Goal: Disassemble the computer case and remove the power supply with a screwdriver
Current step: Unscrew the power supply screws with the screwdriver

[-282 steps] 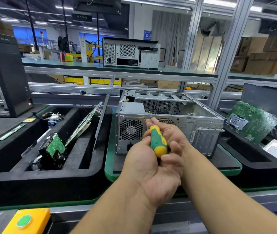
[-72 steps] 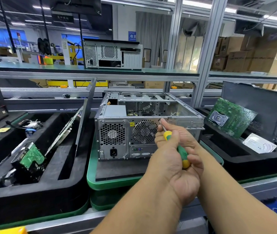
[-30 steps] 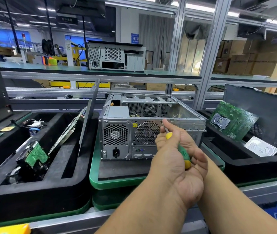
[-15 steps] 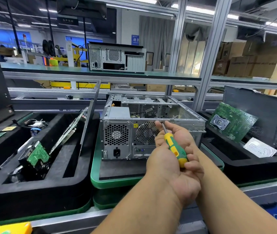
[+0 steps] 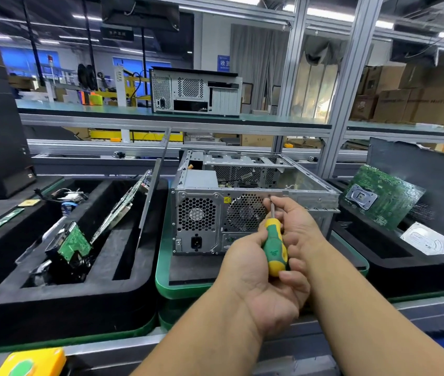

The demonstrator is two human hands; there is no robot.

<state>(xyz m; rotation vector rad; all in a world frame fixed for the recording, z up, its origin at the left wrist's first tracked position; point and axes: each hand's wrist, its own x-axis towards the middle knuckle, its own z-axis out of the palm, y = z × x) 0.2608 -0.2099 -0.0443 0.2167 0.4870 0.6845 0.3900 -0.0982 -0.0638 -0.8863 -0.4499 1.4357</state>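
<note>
The open silver computer case [image 5: 307,191] stands on a green-rimmed tray [image 5: 161,267], rear panel toward me. Its power supply [image 5: 202,179] sits in the top left corner, with a honeycomb grille and a socket on the rear. My left hand [image 5: 253,278] grips the green and yellow handle of the screwdriver [image 5: 273,245]. My right hand [image 5: 301,226] lies just behind it, with fingers closed around the shaft near the handle's top. The tip touches the rear panel near its top edge, right of the fan grille. Whether a screw sits under the tip is too small to tell.
A black foam bin [image 5: 53,302] on the left holds circuit boards, a drive and a leaning metal side panel [image 5: 151,191]. On the right, another black bin [image 5: 394,267] holds a green motherboard [image 5: 386,196] and a silver drive. A second case [image 5: 196,90] stands on the shelf. A yellow button box [image 5: 31,362] sits near left.
The screwdriver handle has swung from leaning right to nearly upright, its tip staying on the rear panel's top edge. Both hands have stayed on the tool, shifting slightly.
</note>
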